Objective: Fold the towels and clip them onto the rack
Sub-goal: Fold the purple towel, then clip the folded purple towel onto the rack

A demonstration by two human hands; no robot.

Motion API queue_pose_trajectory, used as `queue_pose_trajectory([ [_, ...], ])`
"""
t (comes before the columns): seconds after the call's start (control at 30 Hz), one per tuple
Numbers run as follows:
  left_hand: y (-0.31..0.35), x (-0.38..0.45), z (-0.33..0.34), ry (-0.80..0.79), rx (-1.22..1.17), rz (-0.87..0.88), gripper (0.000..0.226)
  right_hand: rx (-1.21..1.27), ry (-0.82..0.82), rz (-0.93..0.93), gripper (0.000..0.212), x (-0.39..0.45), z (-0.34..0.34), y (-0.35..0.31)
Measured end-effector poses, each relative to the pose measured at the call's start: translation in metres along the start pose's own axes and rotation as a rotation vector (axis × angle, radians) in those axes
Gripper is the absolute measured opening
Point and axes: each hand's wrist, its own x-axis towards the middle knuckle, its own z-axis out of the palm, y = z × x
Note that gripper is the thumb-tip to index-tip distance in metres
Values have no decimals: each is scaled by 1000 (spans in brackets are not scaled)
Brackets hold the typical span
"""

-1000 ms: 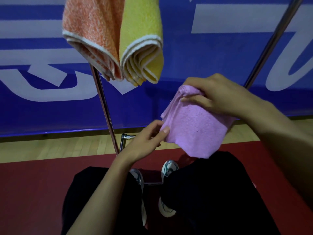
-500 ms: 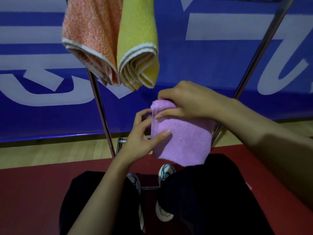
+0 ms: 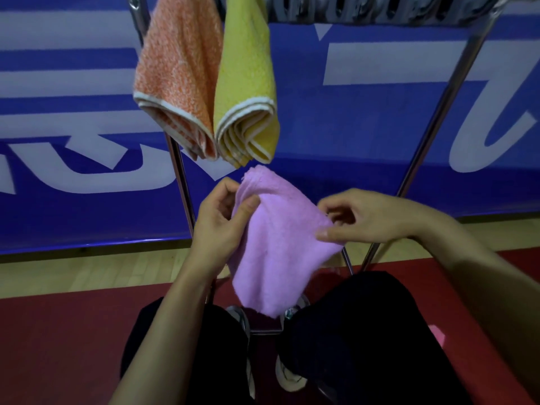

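Folding step: left hand [image 3: 217, 220] and right hand [image 3: 362, 219] each pinch the purple towel [image 3: 277, 241] mid-frame; next, clip it to the rack [image 3: 432, 121] beside the yellow towel [image 3: 245, 83].

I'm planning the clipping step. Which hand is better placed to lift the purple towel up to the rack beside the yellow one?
Left, probably. The left hand pinches the purple towel near its top corner, just under the yellow towel. The right hand holds its lower side edge, farther from the rack.
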Motion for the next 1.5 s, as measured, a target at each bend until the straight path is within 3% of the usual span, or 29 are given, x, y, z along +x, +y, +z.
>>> queue_pose_trajectory([
  [0.1, 2, 0, -5, 24, -2, -16, 9, 120, 112, -39, 2, -17, 6, 7],
  [0.23, 0, -3, -7, 14, 29, -92, 13, 298, 318, -73, 13, -25, 6, -1],
  [0.33, 2, 0, -6, -18, 110, -224, 40, 263, 341, -117, 11, -22, 2, -14],
  [0.4, 11, -4, -2, -75, 284, -127, 60, 217, 320, -147, 10, -16, 1, -25],
  [0.5, 44, -17, 23, -303, 457, 74, 50, 75, 302, -163, 10, -10, 1, -37],
  [0.57, 60, -18, 40, -374, 443, 111, 44, 92, 312, -157, 9, -12, -2, -42],
  [0.7, 72, -5, 55, -289, 401, 117, 44, 270, 388, -113, 7, -27, -13, -44],
  [0.9, 114, 16, 67, -92, 619, 396, 57, 283, 580, -84, 17, -37, -46, -61],
  [0.97, 133, 15, 70, -38, 655, 402, 48, 303, 629, -72, 21, -40, -57, -73],
  [1.1, 156, 12, 84, -117, 612, 333, 34, 246, 716, -44, 28, -41, -70, -93],
  [1.33, 170, 30, 82, -148, 270, 164, 26, 296, 616, -199, 28, -52, -76, -101],
  [1.5, 176, 46, 75, -67, 368, 196, 30, 220, 576, -275, 24, -49, -85, -97],
])
